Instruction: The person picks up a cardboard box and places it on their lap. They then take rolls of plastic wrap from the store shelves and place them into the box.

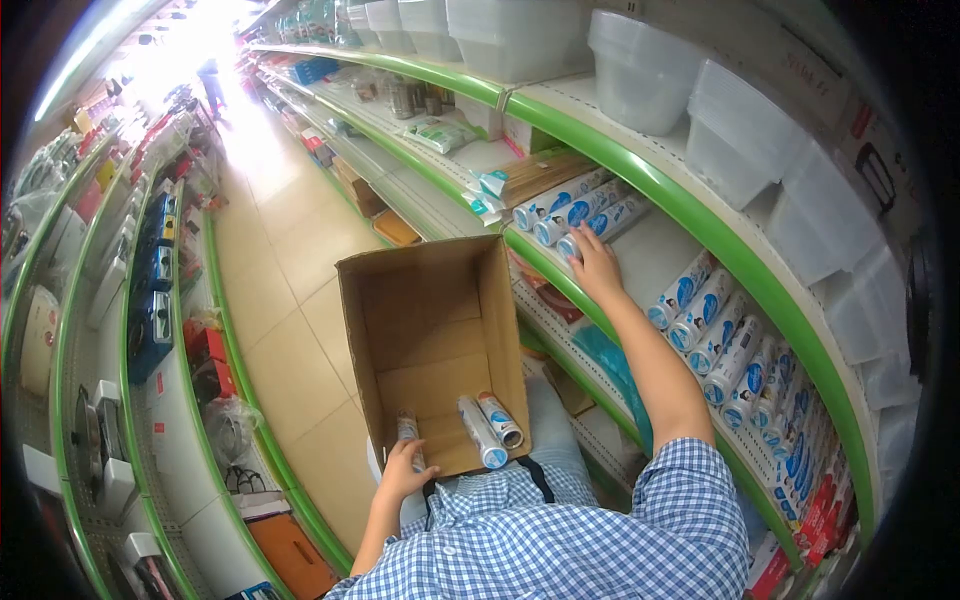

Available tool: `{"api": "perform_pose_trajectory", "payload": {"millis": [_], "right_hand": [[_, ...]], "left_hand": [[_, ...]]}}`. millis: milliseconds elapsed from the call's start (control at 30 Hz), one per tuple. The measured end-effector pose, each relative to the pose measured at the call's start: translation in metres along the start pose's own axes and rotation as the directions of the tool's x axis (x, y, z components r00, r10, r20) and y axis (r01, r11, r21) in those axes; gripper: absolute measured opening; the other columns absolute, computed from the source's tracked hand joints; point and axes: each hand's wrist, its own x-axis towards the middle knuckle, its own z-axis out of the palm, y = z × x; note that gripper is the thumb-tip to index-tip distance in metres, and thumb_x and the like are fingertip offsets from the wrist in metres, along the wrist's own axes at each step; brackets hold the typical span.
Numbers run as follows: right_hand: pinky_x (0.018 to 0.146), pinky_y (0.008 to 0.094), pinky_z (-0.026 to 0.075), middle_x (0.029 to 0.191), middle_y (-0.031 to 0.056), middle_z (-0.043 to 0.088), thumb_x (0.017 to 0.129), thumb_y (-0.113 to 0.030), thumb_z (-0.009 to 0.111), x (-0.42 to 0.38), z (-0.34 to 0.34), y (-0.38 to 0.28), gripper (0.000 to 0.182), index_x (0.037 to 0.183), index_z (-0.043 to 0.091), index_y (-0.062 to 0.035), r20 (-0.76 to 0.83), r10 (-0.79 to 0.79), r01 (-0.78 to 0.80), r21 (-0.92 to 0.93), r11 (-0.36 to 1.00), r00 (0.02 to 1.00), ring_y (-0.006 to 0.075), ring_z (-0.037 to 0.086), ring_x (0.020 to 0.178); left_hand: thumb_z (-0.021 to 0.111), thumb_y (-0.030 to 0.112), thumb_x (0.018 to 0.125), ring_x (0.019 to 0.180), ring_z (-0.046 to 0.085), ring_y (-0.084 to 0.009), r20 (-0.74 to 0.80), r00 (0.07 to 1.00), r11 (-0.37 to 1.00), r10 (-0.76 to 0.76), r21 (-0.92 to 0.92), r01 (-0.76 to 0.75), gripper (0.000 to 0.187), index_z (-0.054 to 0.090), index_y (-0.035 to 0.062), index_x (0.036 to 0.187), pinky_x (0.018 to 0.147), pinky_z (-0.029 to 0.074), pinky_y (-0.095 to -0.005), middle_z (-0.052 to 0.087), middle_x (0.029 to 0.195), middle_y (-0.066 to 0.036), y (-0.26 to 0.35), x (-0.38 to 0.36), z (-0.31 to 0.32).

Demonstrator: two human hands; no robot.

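An open cardboard box point(430, 360) rests against my lap, tilted so that its inside faces me. Two white-and-blue rolls point(483, 432) lie near its lower right corner. My left hand point(402, 472) reaches over the lower left corner, fingers curled at the end of another roll point(407, 427). On the shelf at right, my right hand point(595, 265) has its fingers closed over the near end of a similar roll point(618, 218). More such rolls point(567, 200) lie beside it, to the left. The palm side of each hand is hidden.
Further along the same shelf lies a row of blue-and-white rolls point(710, 320). Clear plastic tubs point(650, 75) line the shelf above. A green shelf edge point(690, 190) runs over my right hand. Stocked shelves point(150, 330) stand across the tiled aisle point(270, 260).
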Motion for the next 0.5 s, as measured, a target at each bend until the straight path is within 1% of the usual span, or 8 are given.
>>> {"api": "perform_pose_trajectory", "payload": {"millis": [67, 133, 167, 267, 467, 500], "right_hand": [[0.093, 0.0408, 0.04, 0.14, 0.007, 0.037, 0.082, -0.021, 0.058, 0.002, 0.012, 0.01, 0.051, 0.131, 0.043, -0.014, -0.03, -0.045, 0.044, -0.041, 0.998, 0.999, 0.0361, 0.049, 0.109], [0.095, 0.0407, 0.037, 0.136, 0.0126, 0.04, 0.08, -0.018, 0.058, 0.003, 0.009, 0.006, 0.048, 0.126, 0.046, -0.0096, -0.02, -0.032, 0.032, -0.004, 0.999, 0.999, 0.0347, 0.047, 0.112], [0.095, 0.0407, 0.035, 0.134, 0.0155, 0.042, 0.079, -0.016, 0.059, 0.004, 0.008, 0.004, 0.047, 0.124, 0.047, -0.0074, -0.017, -0.026, 0.026, 0.014, 1.0, 1.0, 0.0339, 0.046, 0.114], [0.095, 0.0419, 0.036, 0.131, 0.0155, 0.044, 0.078, -0.016, 0.059, 0.003, 0.013, 0.01, 0.045, 0.121, 0.048, -0.0063, -0.097, -0.083, 0.086, 0.023, 0.996, 0.992, 0.0348, 0.047, 0.113], [0.092, 0.0426, 0.039, 0.13, 0.0149, 0.044, 0.078, -0.016, 0.06, -0.002, 0.006, 0.003, 0.044, 0.119, 0.048, -0.005, -0.036, -0.069, 0.072, 0.073, 0.995, 0.997, 0.0364, 0.047, 0.111], [0.091, 0.0428, 0.04, 0.13, 0.0135, 0.044, 0.078, -0.017, 0.06, -0.002, 0.008, 0.002, 0.044, 0.119, 0.049, -0.0063, -0.047, -0.075, 0.078, 0.058, 0.995, 0.996, 0.0364, 0.048, 0.109]], "left_hand": [[0.077, 0.027, 0.063, 0.112, 0.048, -0.0357, 0.004, 1.0, 1.0, 0.005, 0.017, -0.005, 0.062, 0.055, 0.0024, 0.115, 0.095, 0.041, -0.0393, 0.051, 0.119, -0.021, 0.0, -0.001, 0.001], [0.077, 0.028, 0.063, 0.113, 0.047, -0.0364, 0.015, 0.999, 0.998, 0.036, 0.048, -0.037, 0.063, 0.055, 0.0024, 0.116, 0.096, 0.04, -0.0397, 0.05, 0.12, -0.021, -0.005, 0.002, 0.005], [0.076, 0.028, 0.063, 0.114, 0.046, -0.0368, 0.032, 0.999, 0.998, 0.027, 0.056, -0.029, 0.063, 0.054, 0.0023, 0.116, 0.096, 0.039, -0.0401, 0.05, 0.12, -0.021, -0.006, 0.002, 0.006], [0.076, 0.029, 0.064, 0.115, 0.043, -0.038, 0.072, 0.997, 0.997, 0.014, 0.075, -0.02, 0.063, 0.054, 0.0022, 0.116, 0.098, 0.037, -0.0414, 0.049, 0.12, -0.021, -0.003, 0.005, 0.008], [0.075, 0.029, 0.064, 0.114, 0.043, -0.0385, 0.102, 0.995, 0.996, 0.019, 0.089, -0.028, 0.061, 0.055, 0.0023, 0.116, 0.098, 0.037, -0.042, 0.05, 0.119, -0.022, 0.005, 0.008, 0.01], [0.075, 0.028, 0.064, 0.114, 0.043, -0.0386, 0.102, 0.995, 0.995, 0.022, 0.092, -0.032, 0.061, 0.055, 0.0023, 0.116, 0.098, 0.037, -0.0422, 0.05, 0.119, -0.021, 0.006, 0.009, 0.011]]}}
